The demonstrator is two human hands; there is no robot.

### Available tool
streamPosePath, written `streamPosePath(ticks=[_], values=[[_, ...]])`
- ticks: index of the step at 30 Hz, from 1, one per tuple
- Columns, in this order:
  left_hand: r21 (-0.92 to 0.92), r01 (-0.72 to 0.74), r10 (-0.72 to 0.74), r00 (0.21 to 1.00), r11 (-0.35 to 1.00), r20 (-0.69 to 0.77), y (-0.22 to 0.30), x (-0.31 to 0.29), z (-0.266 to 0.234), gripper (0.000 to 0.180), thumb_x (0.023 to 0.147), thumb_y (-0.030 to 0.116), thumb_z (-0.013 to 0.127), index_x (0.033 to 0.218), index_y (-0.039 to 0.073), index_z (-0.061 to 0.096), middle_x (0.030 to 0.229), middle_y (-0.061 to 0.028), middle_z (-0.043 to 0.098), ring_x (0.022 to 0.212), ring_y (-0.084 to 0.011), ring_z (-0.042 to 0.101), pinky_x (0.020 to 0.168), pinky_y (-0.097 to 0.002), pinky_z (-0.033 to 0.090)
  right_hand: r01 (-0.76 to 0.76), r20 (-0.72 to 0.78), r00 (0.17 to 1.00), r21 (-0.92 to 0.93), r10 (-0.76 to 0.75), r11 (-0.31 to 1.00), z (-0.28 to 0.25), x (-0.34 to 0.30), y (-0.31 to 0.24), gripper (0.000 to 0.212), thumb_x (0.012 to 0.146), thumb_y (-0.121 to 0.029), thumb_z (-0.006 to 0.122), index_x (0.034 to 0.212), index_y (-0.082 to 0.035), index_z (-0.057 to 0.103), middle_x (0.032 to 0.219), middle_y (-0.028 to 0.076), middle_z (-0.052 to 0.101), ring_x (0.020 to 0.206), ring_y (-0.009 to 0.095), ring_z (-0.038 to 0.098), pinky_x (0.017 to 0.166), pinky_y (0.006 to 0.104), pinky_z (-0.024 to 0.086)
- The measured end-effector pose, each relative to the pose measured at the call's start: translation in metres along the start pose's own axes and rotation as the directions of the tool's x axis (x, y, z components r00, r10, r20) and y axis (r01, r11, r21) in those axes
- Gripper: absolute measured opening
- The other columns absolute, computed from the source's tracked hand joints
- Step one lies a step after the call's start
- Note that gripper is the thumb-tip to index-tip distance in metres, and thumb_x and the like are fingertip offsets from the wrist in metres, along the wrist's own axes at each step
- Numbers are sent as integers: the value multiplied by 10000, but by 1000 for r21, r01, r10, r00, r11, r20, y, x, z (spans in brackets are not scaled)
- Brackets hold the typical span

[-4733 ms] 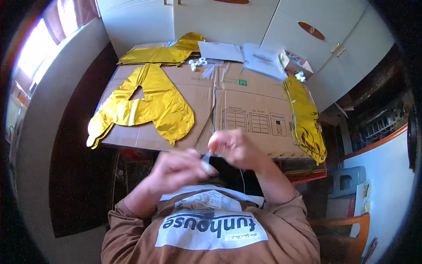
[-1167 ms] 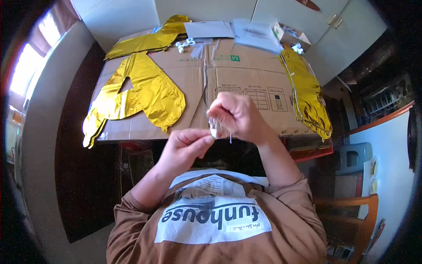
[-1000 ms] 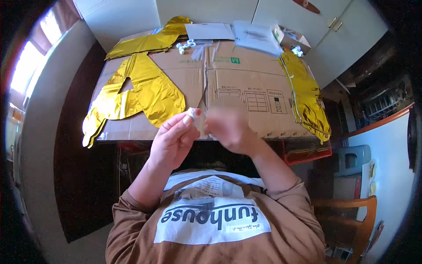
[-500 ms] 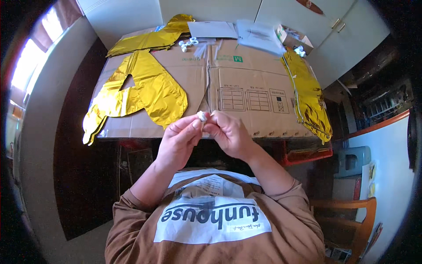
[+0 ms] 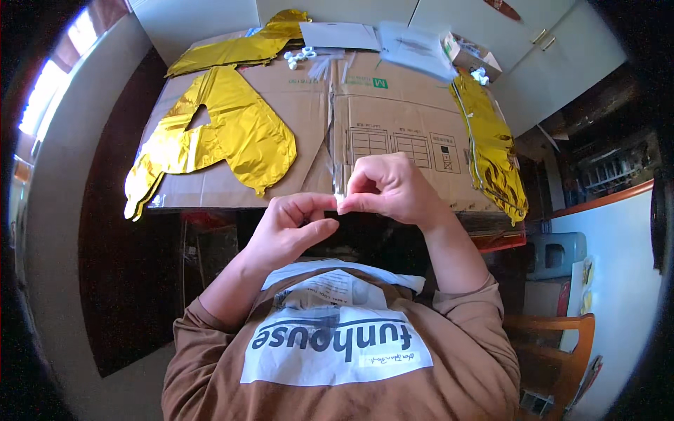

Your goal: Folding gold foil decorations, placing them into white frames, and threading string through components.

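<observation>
My left hand [image 5: 295, 226] is over the cardboard's near edge, its index finger stretched out and its thumb apart below. The tip of that index finger touches or nearly touches a small white piece [image 5: 340, 199], too small to name. My right hand [image 5: 394, 188] pinches this piece between thumb and forefinger. Left of my hands, a flat gold foil balloon [image 5: 242, 133] shaped like a letter A lies on the cardboard sheet [image 5: 302, 151]. Several small white rings or rolls [image 5: 300, 56] lie farther back.
More folded gold foil [image 5: 232, 56] lies back left, and a flat gold foil balloon [image 5: 491, 147] along the right edge. White sheets [image 5: 340, 36], clear plastic bags [image 5: 414, 52] and an open box [image 5: 472, 55] stand at the back. A wooden chair [image 5: 554, 323] is at lower right.
My left thumb has come off the small white item it was pinching. My right hand has moved up and right, pinching a small white piece. The view has shifted slightly.
</observation>
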State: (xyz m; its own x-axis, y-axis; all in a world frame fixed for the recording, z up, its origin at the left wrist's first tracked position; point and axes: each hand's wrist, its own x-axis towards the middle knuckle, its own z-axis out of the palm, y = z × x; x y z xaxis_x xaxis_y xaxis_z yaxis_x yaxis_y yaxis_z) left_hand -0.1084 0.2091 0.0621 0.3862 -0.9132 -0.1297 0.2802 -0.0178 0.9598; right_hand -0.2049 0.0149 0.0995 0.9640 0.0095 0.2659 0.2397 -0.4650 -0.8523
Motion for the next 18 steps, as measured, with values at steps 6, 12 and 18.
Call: streamPosePath(ticks=[6, 12, 18], values=[[-125, -7, 8, 1000, 992, 6, -7, 4, 2, 167, 869, 117, 671, 979, -4, 640, 858, 19, 624, 758, -11, 535, 661, -148, 428, -220, 83, 972, 636, 218, 740, 26, -11, 41, 187, 784, -172, 762, 816, -48, 625, 732, -17, 616, 620, 67, 533, 558, 207, 423], [-252, 12, 18, 993, 968, 116, -11, 0, -2, 136, 887, 108, 644, 972, 4, 622, 904, -17, 649, 798, -38, 578, 689, -162, 455, -224, 167, 974, 799, 151, 558, 34, -20, 43, 221, 804, -86, 724, 971, -19, 596, 865, 42, 650, 764, 100, 609, 703, 225, 503], [-249, 45, -4, 987, 968, 163, -11, 0, -8, 113, 889, 87, 632, 969, 11, 605, 886, 4, 618, 756, -27, 539, 633, -156, 413, -201, 151, 980, 731, 132, 652, 29, -19, 36, 226, 789, 4, 709, 984, -12, 596, 881, 48, 654, 832, 110, 624, 766, 240, 505]])
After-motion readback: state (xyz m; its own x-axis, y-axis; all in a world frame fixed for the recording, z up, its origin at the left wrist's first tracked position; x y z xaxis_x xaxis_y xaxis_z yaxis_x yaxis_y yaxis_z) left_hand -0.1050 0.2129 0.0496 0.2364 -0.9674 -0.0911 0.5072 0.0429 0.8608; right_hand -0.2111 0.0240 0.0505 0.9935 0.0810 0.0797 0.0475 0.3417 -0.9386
